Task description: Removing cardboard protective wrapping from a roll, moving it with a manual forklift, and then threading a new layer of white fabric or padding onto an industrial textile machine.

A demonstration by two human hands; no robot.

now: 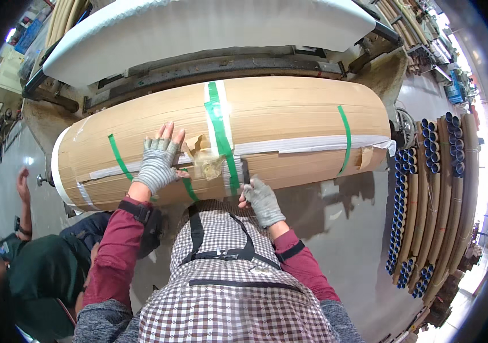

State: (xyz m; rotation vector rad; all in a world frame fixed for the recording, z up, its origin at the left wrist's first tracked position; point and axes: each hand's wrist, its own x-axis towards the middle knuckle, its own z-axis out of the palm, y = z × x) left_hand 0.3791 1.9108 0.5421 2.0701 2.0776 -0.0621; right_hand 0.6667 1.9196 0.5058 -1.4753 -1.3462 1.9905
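A large roll wrapped in brown cardboard [289,108] lies across in front of me. White tape [307,144] runs along it, and green tape [217,123] crosses its middle. My left hand [159,163], in a grey striped fingertip-less glove, rests on the roll with its fingers spread. Beside it, a torn, crumpled patch of brownish tape [208,165] sticks to the wrap. Below the middle green band, my right hand [263,201], gloved in grey, is closed around a dark, narrow hand tool [246,171]. The tool points up against the roll; its exact kind is unclear.
Behind the roll, a wide white roll [209,28] hangs on a machine frame. Bundled cardboard tubes [435,200] with dark blue ends stand on the right floor. At lower left, another person [49,280] in dark clothing is close to my left arm, one hand raised [23,186].
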